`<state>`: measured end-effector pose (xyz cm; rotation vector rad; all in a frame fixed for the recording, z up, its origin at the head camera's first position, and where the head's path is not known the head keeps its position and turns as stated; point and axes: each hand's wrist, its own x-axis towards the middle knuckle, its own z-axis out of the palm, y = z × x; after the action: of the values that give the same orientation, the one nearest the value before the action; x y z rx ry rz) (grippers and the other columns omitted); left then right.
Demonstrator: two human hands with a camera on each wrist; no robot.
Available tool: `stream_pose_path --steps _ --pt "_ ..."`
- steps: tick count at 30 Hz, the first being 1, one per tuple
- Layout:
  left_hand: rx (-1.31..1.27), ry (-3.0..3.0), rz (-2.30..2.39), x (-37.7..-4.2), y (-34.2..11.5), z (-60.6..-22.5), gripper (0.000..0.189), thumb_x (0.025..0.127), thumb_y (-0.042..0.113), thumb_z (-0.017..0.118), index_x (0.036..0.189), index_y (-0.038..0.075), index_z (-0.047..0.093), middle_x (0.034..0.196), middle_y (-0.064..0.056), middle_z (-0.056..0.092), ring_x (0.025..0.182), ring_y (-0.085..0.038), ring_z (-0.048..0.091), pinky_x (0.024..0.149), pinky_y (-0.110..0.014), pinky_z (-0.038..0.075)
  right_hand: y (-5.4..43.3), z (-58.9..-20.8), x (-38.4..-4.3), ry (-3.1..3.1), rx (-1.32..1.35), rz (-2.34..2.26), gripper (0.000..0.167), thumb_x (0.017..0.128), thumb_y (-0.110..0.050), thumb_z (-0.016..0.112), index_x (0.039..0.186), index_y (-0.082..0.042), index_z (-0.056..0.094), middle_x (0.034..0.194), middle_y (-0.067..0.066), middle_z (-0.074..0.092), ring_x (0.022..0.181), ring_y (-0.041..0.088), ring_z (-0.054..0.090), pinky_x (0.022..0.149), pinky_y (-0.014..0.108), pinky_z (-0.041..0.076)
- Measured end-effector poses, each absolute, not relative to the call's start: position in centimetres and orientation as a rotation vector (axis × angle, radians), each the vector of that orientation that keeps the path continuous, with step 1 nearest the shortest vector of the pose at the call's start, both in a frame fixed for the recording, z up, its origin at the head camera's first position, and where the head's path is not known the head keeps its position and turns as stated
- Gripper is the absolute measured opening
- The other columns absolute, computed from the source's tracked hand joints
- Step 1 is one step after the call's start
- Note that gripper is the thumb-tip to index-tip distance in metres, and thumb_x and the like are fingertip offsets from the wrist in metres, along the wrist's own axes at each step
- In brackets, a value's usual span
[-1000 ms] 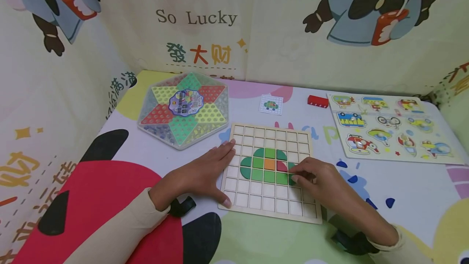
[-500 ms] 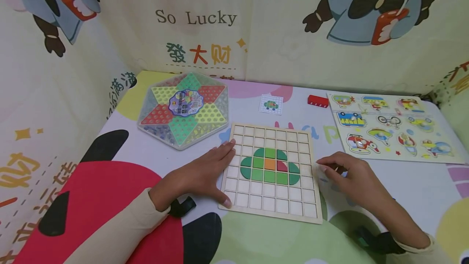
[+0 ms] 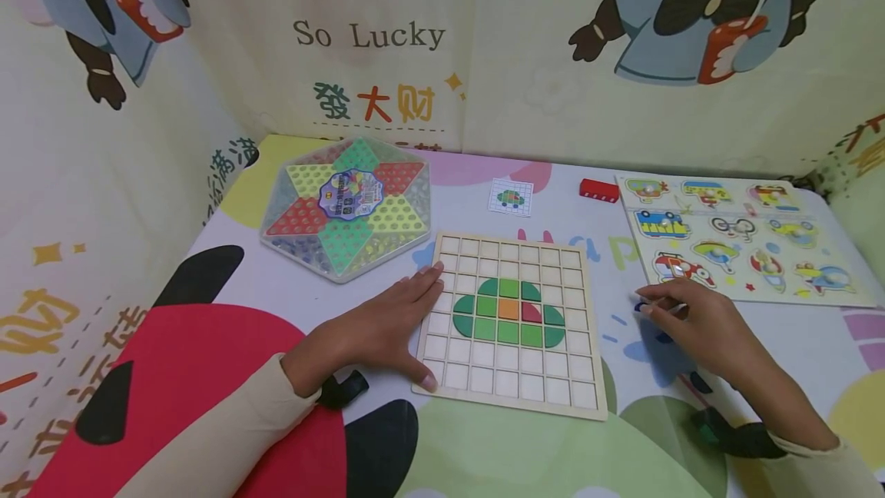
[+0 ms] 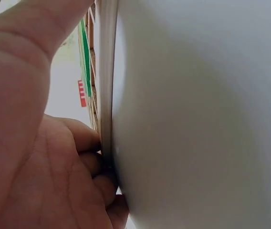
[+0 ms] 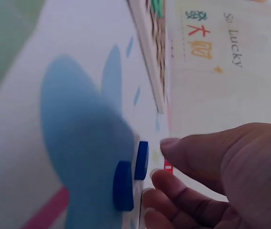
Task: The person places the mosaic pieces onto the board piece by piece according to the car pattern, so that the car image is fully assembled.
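Note:
My left hand (image 3: pixel 376 333) rests at the left side of a wooden grid board (image 3: pixel 596 336), fingers at its left edge and thumb on the near corner. In the grid lie green tiles (image 3: pixel 508 333) with rounded outer ones, an orange tile (image 3: pixel 508 308) and a red tile (image 3: pixel 531 313). To the right of the board, my right hand (image 3: pixel 708 325) reaches low over the table, fingertips right at a small blue tile (image 3: pixel 639 307). In the right wrist view, thumb and fingers stand apart beside two rounded blue tiles (image 5: pixel 123 187) on the tabletop.
Behind the board lies a small pattern card (image 3: pixel 511 197) with a green car-like picture. A red block (image 3: pixel 599 190) sits near the vehicle puzzle board (image 3: pixel 747 290) at the back right. A hexagonal Chinese checkers box (image 3: pixel 276 237) lies at the back left. Another blue tile (image 3: pixel 701 383) is under the right forearm.
My right hand has let go of the rounded green tile at the car shape's right end and moved right to the blue tiles. My left hand has stayed at the board.

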<state>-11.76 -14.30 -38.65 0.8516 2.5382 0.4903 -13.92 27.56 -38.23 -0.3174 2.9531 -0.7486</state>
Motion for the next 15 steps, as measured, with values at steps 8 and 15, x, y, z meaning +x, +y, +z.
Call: stream_pose_path --steps 8,15 --pt "0.861 2.534 0.486 -11.83 -14.35 -38.63 0.129 0.064 0.064 0.080 0.155 0.000 0.014 0.163 -0.011 0.001 0.148 -0.025 0.000 0.117 -0.044 0.012 27.38 -38.87 -14.41 2.967 -0.345 -0.654 0.026 0.082 -0.002 0.075 0.108 0.002 0.071 0.092 0.012 0.061 0.078 0.026 0.055 0.060 0.031 0.046" --pt "0.863 2.534 0.494 -11.86 -14.35 -38.62 0.128 0.064 0.064 0.080 0.154 0.000 0.015 0.163 -0.011 0.001 0.148 -0.026 0.001 0.117 -0.044 0.012 27.07 -38.82 -14.46 2.974 -0.355 -0.602 0.020 0.082 -0.001 0.074 0.102 0.003 0.071 0.081 0.007 0.057 0.069 0.020 0.048 0.053 0.028 0.039"
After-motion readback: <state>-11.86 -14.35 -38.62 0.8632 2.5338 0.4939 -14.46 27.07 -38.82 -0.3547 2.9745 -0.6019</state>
